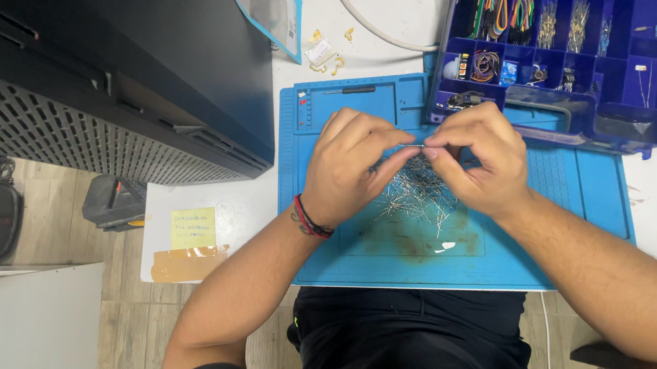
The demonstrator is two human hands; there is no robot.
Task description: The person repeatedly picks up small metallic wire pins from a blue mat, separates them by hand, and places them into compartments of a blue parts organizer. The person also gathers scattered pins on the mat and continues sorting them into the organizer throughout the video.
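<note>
I'm looking down on a white table (212, 223) with a big black perforated cabinet (106, 87) along its left side, and in the middle lies the blue silicone work mat (571, 199), its far right corner tucked under a blue compartment organiser box (616, 80) full of jumper wires and small components. A yellow sticky note (192, 228) sits on the table's near left corner, above a strip of brown tape. On the mat, right under my hands, there's a loose pile of thin metal wire leads (415, 197), spread like pine needles. Now the hands: my left hand (348, 167), red and black bands at the wrist, is closed with fingertips pinched on one end of a single thin wire (414, 146); my right hand (478, 156) is closed too, pinching the other end. The wire runs left to right between the two pinches, long axis roughly level, held just above the pile. Both hands are equally on it, fingertips nearly meeting, the right perhaps a touch further from me.
</note>
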